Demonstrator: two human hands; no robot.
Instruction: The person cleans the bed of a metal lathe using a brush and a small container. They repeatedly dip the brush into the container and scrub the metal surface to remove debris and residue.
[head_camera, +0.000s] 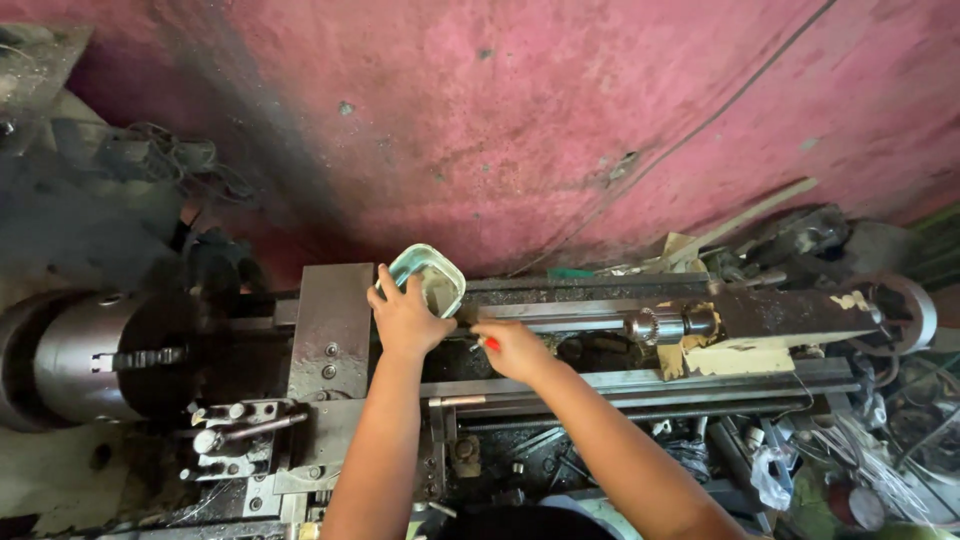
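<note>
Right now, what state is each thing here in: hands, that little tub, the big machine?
Left hand: gripping the tub's near edge.
Tub: open, tilted, resting on the lathe.
Right hand: closed on a small red-tipped tool.
Lathe chuck: empty.
Tailstock: drawn back to the right.

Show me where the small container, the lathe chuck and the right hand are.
small container (436, 276), head view, on its pale inside.
lathe chuck (95, 358), head view, on its round metal body.
right hand (512, 348), head view, on its back.

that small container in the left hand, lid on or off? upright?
Open, no lid visible. The container is tilted in the left hand, its mouth facing the camera; contents unclear.
</note>
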